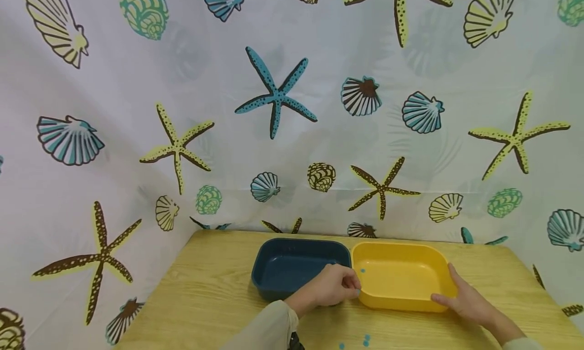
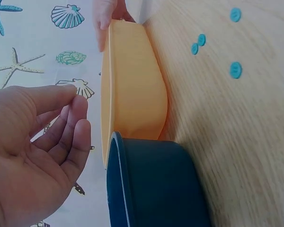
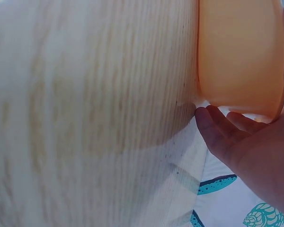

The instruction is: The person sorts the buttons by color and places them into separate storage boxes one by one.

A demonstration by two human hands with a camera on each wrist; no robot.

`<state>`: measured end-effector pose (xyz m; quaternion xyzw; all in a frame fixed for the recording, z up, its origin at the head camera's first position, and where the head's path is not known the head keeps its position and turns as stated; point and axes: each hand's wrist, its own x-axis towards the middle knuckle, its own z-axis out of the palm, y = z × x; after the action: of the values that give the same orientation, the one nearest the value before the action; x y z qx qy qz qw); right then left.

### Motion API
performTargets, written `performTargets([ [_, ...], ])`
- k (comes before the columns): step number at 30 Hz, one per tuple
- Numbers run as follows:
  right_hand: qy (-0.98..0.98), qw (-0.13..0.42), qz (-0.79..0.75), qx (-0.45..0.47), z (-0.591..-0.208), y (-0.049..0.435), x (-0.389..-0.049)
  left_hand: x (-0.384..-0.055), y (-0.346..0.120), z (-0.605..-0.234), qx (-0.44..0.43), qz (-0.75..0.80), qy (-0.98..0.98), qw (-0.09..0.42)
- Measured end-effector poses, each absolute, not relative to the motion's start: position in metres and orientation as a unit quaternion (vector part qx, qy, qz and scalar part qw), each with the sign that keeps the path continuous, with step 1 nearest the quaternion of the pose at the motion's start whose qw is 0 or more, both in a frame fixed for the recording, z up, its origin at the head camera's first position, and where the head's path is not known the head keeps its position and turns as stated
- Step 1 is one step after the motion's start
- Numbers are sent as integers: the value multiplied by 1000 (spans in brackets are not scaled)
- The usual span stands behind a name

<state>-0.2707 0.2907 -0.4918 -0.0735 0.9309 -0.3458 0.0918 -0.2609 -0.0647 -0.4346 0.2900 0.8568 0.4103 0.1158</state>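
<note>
My left hand (image 1: 332, 286) is above the adjoining rims of the navy container (image 1: 298, 242) and the yellow container (image 1: 401, 303). Its thumb and fingertips meet in a pinch, where a small bluish spot, seemingly a button (image 1: 358, 292), shows in the head view; in the left wrist view the fingers hide it. Another blue button (image 1: 362, 270) appears inside the yellow container near its left wall. My right hand (image 1: 470, 300) holds the yellow container at its right end, thumb at the front corner and fingers around the side wall.
Several blue buttons (image 2: 235, 70) lie on the wooden table (image 1: 205, 289) in front of the containers, which stand side by side. Behind the table hangs a white curtain (image 1: 219, 172) with shells and starfish printed on it.
</note>
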Motion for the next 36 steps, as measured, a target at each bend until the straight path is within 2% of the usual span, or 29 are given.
performTargets([
  [15, 929, 101, -348, -75, -491, 291, -274, -285, -49, -435, 238, 416, 871, 104],
  [36, 927, 106, -354, -66, -493, 292, -272, -307, -36, -458, 192, 464, 861, 87],
])
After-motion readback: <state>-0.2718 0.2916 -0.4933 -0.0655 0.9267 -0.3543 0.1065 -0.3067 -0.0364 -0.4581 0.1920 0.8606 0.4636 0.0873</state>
